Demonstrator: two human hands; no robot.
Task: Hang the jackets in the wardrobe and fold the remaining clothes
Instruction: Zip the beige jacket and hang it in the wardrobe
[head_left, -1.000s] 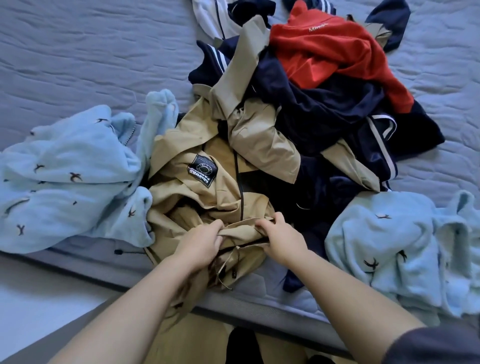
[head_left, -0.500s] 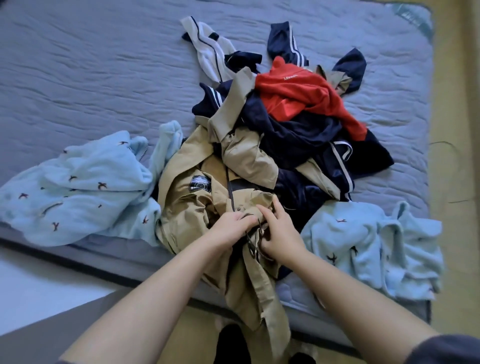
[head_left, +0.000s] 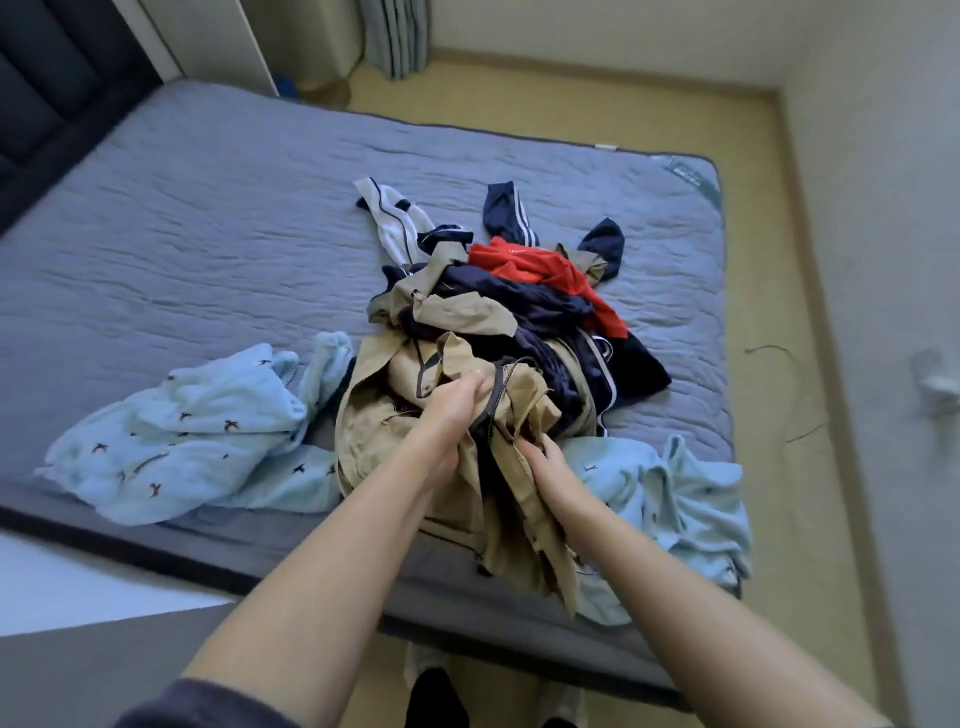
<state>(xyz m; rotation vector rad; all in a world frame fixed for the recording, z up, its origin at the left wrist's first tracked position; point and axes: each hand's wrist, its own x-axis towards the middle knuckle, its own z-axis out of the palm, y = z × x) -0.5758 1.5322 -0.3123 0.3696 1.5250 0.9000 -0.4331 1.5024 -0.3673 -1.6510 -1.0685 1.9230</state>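
Observation:
A tan jacket (head_left: 384, 410) is bunched at the near edge of the bed, its lower part hanging over the edge. My left hand (head_left: 449, 410) grips its fabric beside a dark zipper edge. My right hand (head_left: 545, 460) holds a fold of the same jacket lower down. Behind it lies a pile with a red top (head_left: 540, 267), navy garments (head_left: 540, 312) and a white striped piece (head_left: 397, 221). One light blue patterned garment (head_left: 197, 441) lies to the left, another (head_left: 675, 499) to the right.
The grey quilted mattress (head_left: 208, 249) stretches back to a dark headboard (head_left: 47, 93). Yellowish floor (head_left: 769, 312) runs along the right side, with a thin cable on it. A curtain (head_left: 397, 36) hangs at the far wall. My feet show below the bed edge.
The view has pulled back and up. Both hands have lifted the tan jacket's fabric off the pile, the left hand rising higher, and more of the jacket now hangs over the bed edge.

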